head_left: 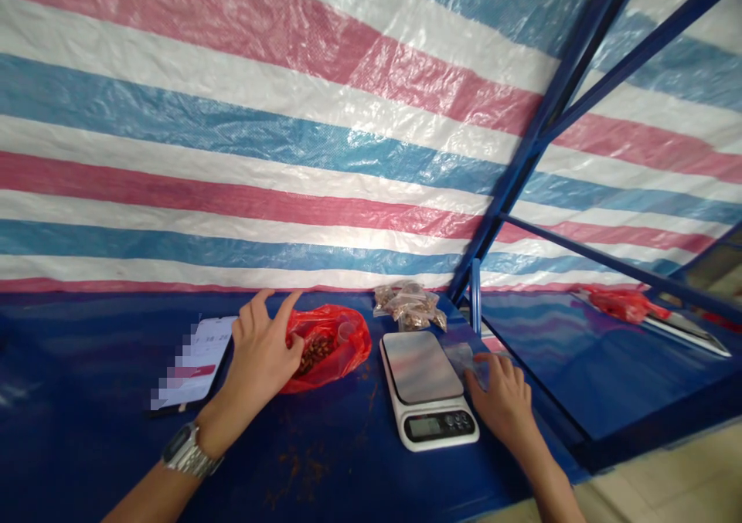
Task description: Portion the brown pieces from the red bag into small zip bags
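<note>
Red plastic bag (351,359) lies on the tabletop (63,446), toward its far edge. At its left rim is the thumb of the left hand (265,347); the fingers are spread wide and do not close around it. The right hand (505,396) has its fingertips at thin clear bags (460,355) near the tabletop's right edge; whether it pinches one, I cannot tell. To do this well, I judge, the rim should be held up lightly, so the brown pieces (316,353) do not spill, and one clear bag taken by its edge without pushing the scale (426,368). The red bag's mouth points upward; its long axis seems to run roughly along the far edge.
</note>
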`<state>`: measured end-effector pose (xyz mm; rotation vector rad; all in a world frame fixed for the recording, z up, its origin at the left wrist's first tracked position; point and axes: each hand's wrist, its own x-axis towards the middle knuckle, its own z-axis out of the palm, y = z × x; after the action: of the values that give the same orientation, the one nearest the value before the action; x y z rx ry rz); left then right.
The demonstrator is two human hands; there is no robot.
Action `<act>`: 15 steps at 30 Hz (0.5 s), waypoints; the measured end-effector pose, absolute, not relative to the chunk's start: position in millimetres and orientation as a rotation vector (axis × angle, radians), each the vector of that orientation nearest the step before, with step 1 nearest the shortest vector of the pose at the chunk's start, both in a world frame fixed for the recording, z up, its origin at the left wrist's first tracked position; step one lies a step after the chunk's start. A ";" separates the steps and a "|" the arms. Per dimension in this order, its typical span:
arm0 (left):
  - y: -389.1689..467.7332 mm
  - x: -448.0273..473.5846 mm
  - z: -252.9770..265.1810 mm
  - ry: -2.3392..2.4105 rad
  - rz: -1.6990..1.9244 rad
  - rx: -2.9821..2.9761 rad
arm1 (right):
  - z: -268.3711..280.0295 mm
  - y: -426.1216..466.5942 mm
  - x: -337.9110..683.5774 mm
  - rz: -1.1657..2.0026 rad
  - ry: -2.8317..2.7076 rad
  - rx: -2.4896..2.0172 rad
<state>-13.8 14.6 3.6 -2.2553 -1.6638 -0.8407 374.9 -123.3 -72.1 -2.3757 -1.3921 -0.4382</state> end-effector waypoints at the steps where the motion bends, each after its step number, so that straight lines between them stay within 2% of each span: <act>1: 11.1 -10.5 6.1 -1.644 -0.876 -2.249 | -71.7 -118.5 372.9 -0.389 -1.447 -2.326; 7: -0.4 -1.5 11.3 -1.508 -1.006 -2.197 | -61.1 -103.0 351.8 -0.104 -1.698 -2.092; 15: 3.0 -5.1 8.5 -1.494 -1.042 -2.211 | -53.8 -100.8 353.6 -0.058 -1.674 -1.933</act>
<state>-5.1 3.0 8.5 -2.2113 -1.4939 -1.0424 353.6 -100.8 -53.8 -1.9326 -1.6739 -0.0584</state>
